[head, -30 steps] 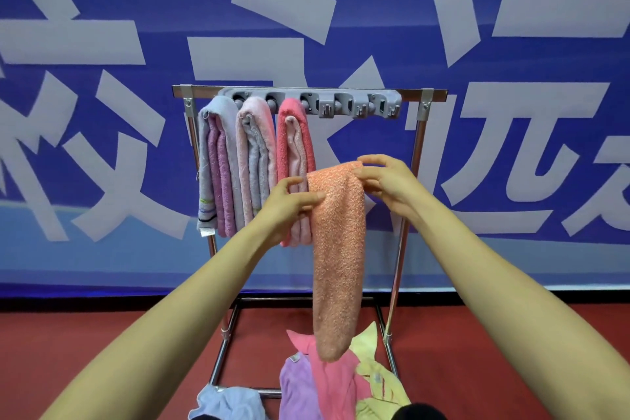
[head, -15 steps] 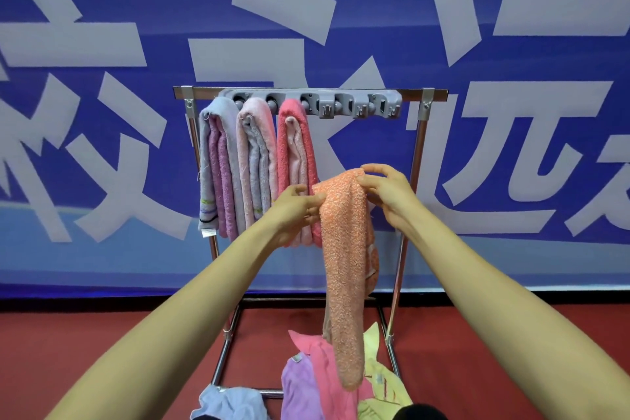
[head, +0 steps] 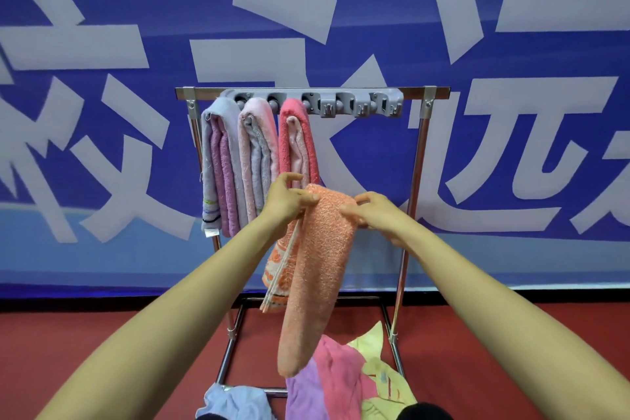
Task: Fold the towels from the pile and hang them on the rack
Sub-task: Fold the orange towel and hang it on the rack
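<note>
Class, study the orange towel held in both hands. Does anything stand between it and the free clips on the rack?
Nothing visible does. The orange towel, held by the left hand and right hand, is below the free clips with open space between; the coral towel hangs beside that path.

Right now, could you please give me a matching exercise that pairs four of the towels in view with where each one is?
Things:
1. orange towel
2. lilac towel
3. deep pink towel
4. yellow towel

Places:
A. in the pile at the foot of the rack
B. leftmost on the rack
C. held up by the left hand and right hand
D. third from the left on the rack

Pairs: 1-C, 2-B, 3-D, 4-A
</note>
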Action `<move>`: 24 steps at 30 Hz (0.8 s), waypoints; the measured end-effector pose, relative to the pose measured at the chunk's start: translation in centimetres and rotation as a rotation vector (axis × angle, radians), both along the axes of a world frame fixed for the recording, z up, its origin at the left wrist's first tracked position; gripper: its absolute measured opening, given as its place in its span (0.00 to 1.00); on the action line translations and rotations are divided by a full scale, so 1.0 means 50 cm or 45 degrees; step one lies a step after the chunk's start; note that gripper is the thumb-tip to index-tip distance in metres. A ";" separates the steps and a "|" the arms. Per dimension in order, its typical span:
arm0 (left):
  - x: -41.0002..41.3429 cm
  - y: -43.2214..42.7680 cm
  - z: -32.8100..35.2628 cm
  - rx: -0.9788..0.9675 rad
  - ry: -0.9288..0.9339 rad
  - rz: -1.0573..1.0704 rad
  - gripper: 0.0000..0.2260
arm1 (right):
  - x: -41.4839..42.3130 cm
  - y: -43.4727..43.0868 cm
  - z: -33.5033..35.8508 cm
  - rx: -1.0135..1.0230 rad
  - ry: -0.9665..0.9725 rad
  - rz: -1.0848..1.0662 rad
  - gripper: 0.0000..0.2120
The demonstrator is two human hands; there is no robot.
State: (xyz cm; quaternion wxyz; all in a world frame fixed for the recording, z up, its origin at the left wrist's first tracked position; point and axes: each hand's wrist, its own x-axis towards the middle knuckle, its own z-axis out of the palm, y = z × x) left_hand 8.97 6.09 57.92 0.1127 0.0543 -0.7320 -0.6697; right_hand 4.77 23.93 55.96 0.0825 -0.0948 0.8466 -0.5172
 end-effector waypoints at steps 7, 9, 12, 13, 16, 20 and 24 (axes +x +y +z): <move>-0.004 -0.029 0.010 -0.091 -0.015 0.067 0.29 | 0.011 -0.003 0.034 -0.377 -0.133 0.064 0.25; -0.007 -0.035 0.024 0.003 -0.145 0.040 0.27 | 0.009 -0.001 0.046 -0.495 -0.238 0.123 0.22; -0.016 -0.043 0.033 -0.052 -0.192 -0.019 0.23 | 0.015 0.001 0.057 -0.374 -0.225 0.165 0.21; -0.016 -0.043 0.036 -0.066 -0.188 -0.027 0.22 | 0.017 0.001 0.060 -0.350 -0.197 0.140 0.21; -0.018 -0.042 0.037 -0.032 -0.163 -0.020 0.20 | 0.009 0.001 0.066 -0.387 -0.140 0.021 0.18; -0.012 -0.031 0.025 0.008 -0.162 -0.054 0.19 | 0.011 -0.007 0.066 -0.260 -0.132 0.014 0.19; -0.009 -0.032 0.027 0.117 -0.105 -0.152 0.05 | 0.022 -0.011 0.075 -0.468 -0.073 -0.026 0.15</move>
